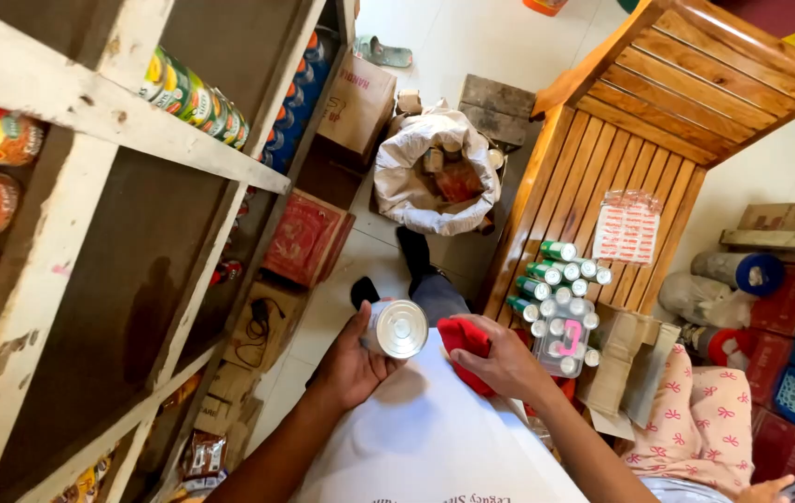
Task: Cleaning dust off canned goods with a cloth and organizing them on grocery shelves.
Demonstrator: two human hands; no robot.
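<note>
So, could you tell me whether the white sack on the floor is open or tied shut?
Open: the white sack has its mouth rolled back and gaping, with packets and jars visible inside it.

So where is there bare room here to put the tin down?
The wooden bench has bare slats above the plastic sheet and left of the cans. The shelf bay beside the left hand with the tin looks empty. The floor is crowded: the white sack, boxes. The right hand grips a red cloth.
</note>
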